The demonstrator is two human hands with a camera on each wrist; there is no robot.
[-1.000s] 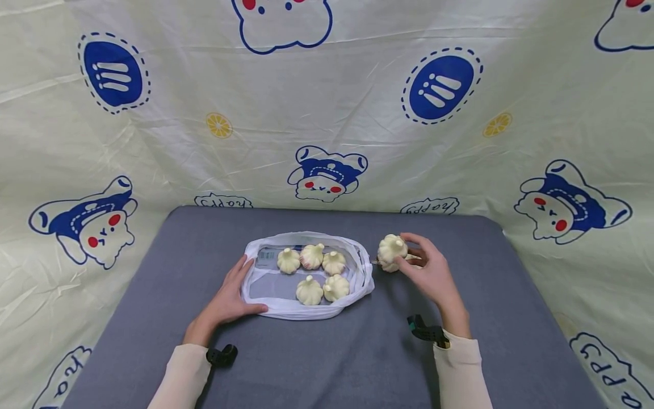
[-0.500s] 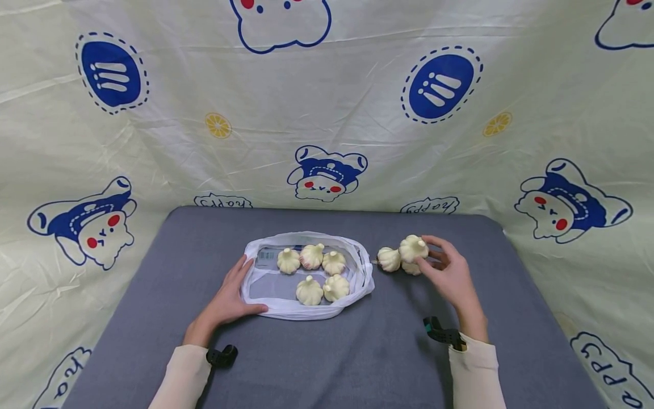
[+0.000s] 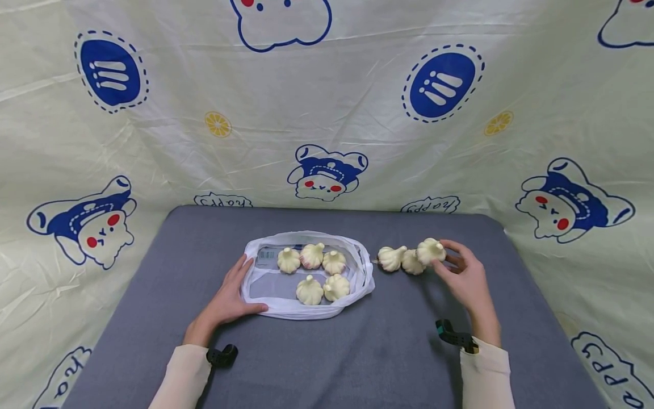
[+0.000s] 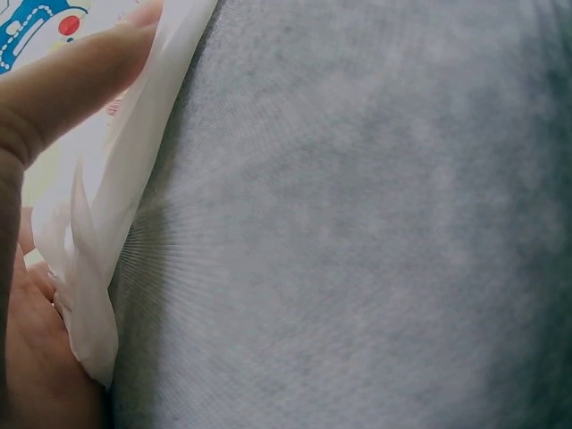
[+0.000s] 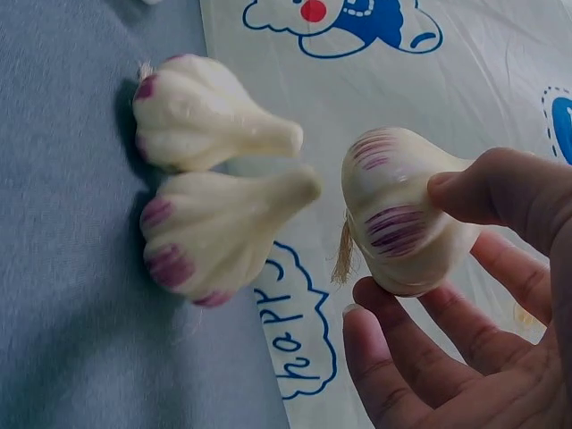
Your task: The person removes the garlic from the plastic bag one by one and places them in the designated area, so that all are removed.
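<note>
In the head view my left hand (image 3: 230, 292) holds the left end of a white plastic bag (image 3: 301, 311), thumb along the near rim and fingers along the far side. Inside the bag sit several garlic bulbs (image 3: 309, 291). The left wrist view shows my thumb (image 4: 80, 76) against the bag's white film (image 4: 152, 152). My right hand (image 3: 467, 278) pinches a garlic bulb (image 5: 411, 210) between thumb and fingers, raised slightly above two other garlic bulbs. Those two, a left bulb (image 3: 390, 259) and a middle bulb (image 3: 413, 262), lie right of the bag.
A grey cloth (image 3: 357, 363) covers the table. Behind it hangs a pale curtain (image 3: 327, 102) with blue cartoon prints. Each wrist carries a black camera band, the left band (image 3: 222, 356) and the right band (image 3: 456, 336).
My right hand has moved to the right with its garlic bulb, away from above the two bulbs on the table, which now show fully. My left hand and the bag stay put.
</note>
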